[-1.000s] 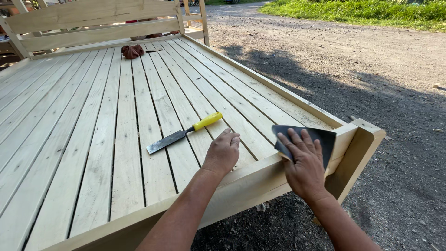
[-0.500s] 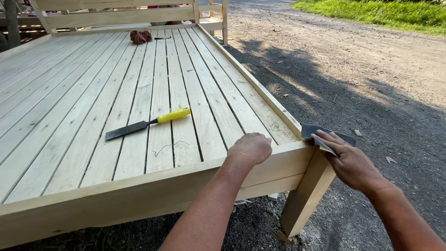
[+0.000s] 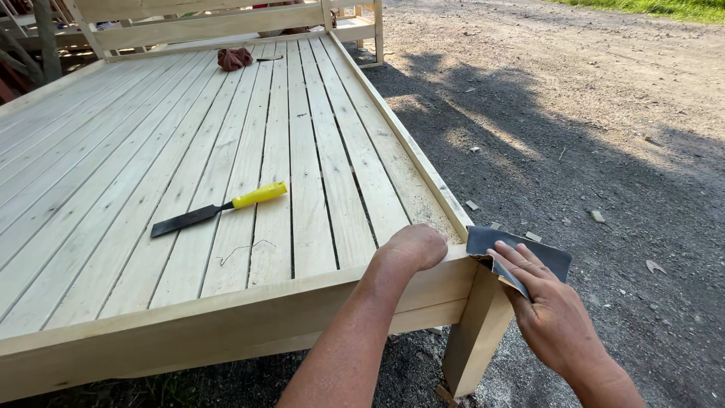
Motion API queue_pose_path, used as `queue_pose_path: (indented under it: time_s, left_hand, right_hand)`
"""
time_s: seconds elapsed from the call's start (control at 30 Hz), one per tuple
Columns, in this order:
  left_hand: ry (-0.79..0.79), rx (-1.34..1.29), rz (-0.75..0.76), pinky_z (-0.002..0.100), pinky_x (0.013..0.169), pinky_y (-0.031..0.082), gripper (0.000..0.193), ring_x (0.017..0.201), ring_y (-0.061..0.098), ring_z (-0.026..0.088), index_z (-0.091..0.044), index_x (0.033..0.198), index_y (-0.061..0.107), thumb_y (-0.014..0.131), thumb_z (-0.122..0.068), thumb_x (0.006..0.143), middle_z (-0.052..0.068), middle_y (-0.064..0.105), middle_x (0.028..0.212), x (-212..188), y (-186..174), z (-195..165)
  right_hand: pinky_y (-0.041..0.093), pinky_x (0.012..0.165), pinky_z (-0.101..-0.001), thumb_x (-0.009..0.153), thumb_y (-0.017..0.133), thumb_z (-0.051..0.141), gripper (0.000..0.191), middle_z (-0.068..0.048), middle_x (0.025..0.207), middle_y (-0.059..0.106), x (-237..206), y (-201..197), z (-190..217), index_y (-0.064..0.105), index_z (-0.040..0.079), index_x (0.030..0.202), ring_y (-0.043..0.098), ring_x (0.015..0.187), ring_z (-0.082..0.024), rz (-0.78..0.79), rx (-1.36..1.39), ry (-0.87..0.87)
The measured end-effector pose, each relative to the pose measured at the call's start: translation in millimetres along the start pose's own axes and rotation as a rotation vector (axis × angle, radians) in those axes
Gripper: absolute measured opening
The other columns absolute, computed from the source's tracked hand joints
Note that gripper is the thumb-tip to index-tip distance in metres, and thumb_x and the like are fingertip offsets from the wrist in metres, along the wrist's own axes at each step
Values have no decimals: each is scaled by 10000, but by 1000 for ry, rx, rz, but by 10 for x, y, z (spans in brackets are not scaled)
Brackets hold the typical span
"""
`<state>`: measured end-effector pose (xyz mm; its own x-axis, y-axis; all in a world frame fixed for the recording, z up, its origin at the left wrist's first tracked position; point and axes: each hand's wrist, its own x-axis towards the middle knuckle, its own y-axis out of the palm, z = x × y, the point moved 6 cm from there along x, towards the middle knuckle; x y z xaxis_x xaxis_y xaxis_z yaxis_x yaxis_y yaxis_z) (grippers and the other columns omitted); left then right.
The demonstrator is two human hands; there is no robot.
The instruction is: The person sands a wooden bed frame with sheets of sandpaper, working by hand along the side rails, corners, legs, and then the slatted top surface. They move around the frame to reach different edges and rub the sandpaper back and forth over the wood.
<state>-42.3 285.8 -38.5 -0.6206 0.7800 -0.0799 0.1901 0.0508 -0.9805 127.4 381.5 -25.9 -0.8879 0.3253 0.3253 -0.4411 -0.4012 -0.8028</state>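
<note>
My left hand (image 3: 411, 248) rests as a closed fist on the near right corner of a pale wooden slatted bed frame (image 3: 226, 317), holding nothing. My right hand (image 3: 551, 313) presses a dark grey sheet of sandpaper (image 3: 521, 253) against the frame's corner post (image 3: 476, 336), fingers spread over the folded sheet. A chisel with a yellow handle and a dark blade (image 3: 219, 208) lies on the slats to the left of my left hand, untouched.
A reddish-brown rag (image 3: 235, 57) lies on the slats at the far end near the wooden headboard (image 3: 204, 23). Gravel ground (image 3: 574, 128) with small wood chips stretches to the right, partly in shadow. Grass borders the top right.
The view has shifted left and closer. My right hand with the sandpaper has moved from the top of the corner down onto the corner post. My left fist stays on the corner.
</note>
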Motion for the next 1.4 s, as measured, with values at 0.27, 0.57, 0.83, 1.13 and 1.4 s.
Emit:
queue_pose_path:
  time_s: [0.27, 0.57, 0.83, 1.13, 1.4]
  left_hand:
    - [-167, -103, 23, 483, 1056, 463, 434, 1229, 614, 328, -80, 1259, 684, 355, -238, 1024, 154, 628, 1352, 77, 108, 29]
    - [-187, 11, 164, 422, 1052, 524, 440, 1208, 700, 260, -71, 1279, 707, 351, -120, 1024, 133, 699, 1319, 1, 61, -34]
    - [-130, -61, 85, 461, 1106, 419, 463, 1293, 563, 275, -151, 1403, 583, 314, -136, 1026, 91, 567, 1437, 151, 164, -18]
    - [-165, -40, 45, 465, 1025, 512, 376, 1112, 695, 356, 32, 1129, 749, 458, -76, 916, 246, 667, 1282, 199, 161, 46]
    - [-281, -235, 82, 451, 1058, 484, 436, 1184, 660, 276, -50, 1275, 669, 432, -85, 911, 165, 653, 1335, -45, -8, -33]
  right_hand:
    - [315, 1202, -443, 992, 453, 331, 474, 101, 1565, 496, 163, 28, -59, 594, 304, 1443, 314, 1517, -187, 16, 78, -79]
    - [354, 1190, -426, 1000, 503, 352, 444, 48, 1552, 493, 370, 55, -105, 611, 286, 1425, 359, 1501, -194, 75, 153, -14]
    - [395, 1138, -432, 977, 559, 374, 482, 80, 1463, 577, 94, -9, -276, 634, 322, 1450, 371, 1498, -163, 49, 228, 80]
    - [339, 1147, -456, 954, 510, 404, 504, 49, 1571, 568, -54, 36, -386, 657, 267, 1416, 350, 1496, -219, -16, 240, -18]
    - [503, 749, -390, 1080, 477, 443, 489, -170, 1012, 695, 559, 283, -582, 699, 22, 1198, 615, 841, -234, 101, 580, 199]
